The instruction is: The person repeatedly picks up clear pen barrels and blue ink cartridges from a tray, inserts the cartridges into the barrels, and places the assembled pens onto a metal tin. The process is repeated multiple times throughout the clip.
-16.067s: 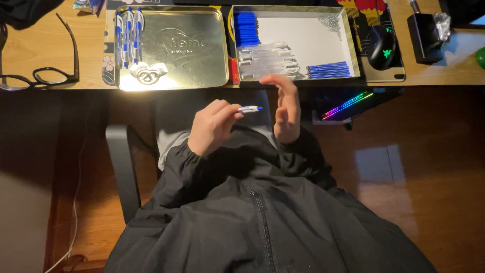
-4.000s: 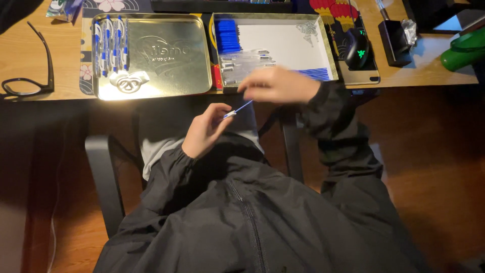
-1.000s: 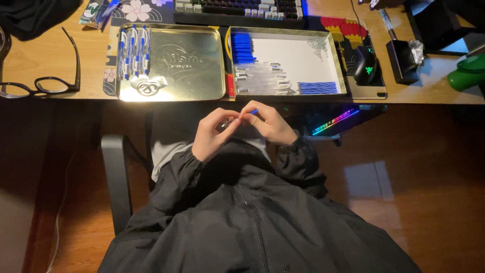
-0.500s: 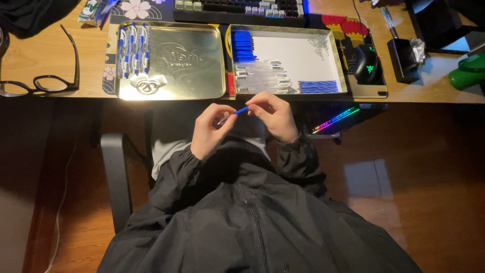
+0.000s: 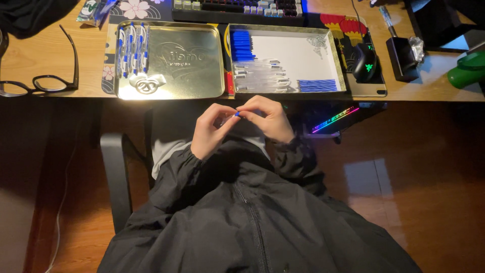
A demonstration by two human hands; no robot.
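Note:
Over my lap, just below the desk edge, my left hand (image 5: 211, 132) and my right hand (image 5: 269, 118) meet fingertip to fingertip on a small pen (image 5: 233, 116) with a blue end and a clear barrel. Both hands pinch it; most of it is hidden by fingers. On the desk above, a gold tin lid (image 5: 188, 65) holds several finished blue-and-white pens (image 5: 132, 44) at its left side. A white-bottomed tin tray (image 5: 313, 55) holds blue caps (image 5: 242, 45), clear barrels (image 5: 258, 76) and blue refills (image 5: 317, 85).
Black glasses (image 5: 43, 83) lie at the desk's left. A keyboard (image 5: 237, 7) sits behind the tins, a black mouse (image 5: 365, 61) to their right, a green object (image 5: 467, 68) at far right. A black chair armrest (image 5: 115, 177) stands left of my jacket.
My hands have drawn closer together and a little higher toward the desk edge. The pen between them shows less than half a second ago, now mostly covered by my fingertips.

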